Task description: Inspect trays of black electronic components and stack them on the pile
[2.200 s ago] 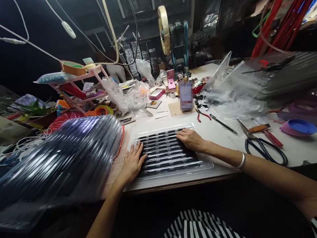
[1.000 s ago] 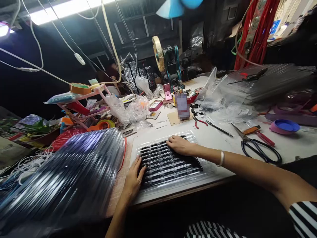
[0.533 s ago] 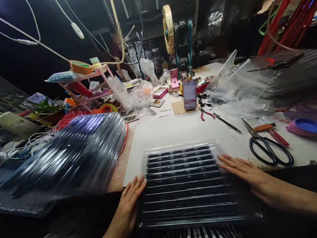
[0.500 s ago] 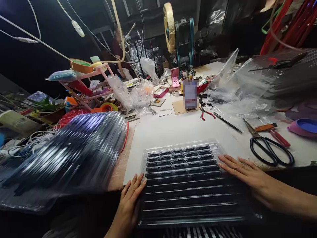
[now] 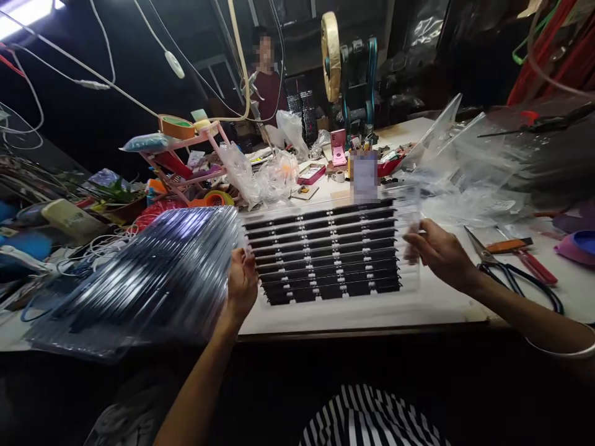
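A clear plastic tray (image 5: 409,272) with rows of black strips in it is raised above the white work surface and tilted up. My left hand (image 5: 242,280) is closed on its left edge, and my right hand (image 5: 430,251) pinches the right edge. Some fingertips are behind the plastic. Just left of my left hand lies a stack of similar clear trays (image 5: 158,272) with dark contents. Scissors with dark handles (image 5: 520,279) lie beyond my right forearm.
An orange-handled tool (image 5: 509,246) and a red-handled tool (image 5: 537,267) lie at the right by clear plastic bags (image 5: 465,173). A pink rack (image 5: 186,176) stands back left. A person (image 5: 269,87) stands in the background. Cables (image 5: 246,56) hang overhead.
Both hands have lifted the tray from near the table's front edge, moved it farther away and tilted it up. The fingers went from lying flat along its sides to gripping them.
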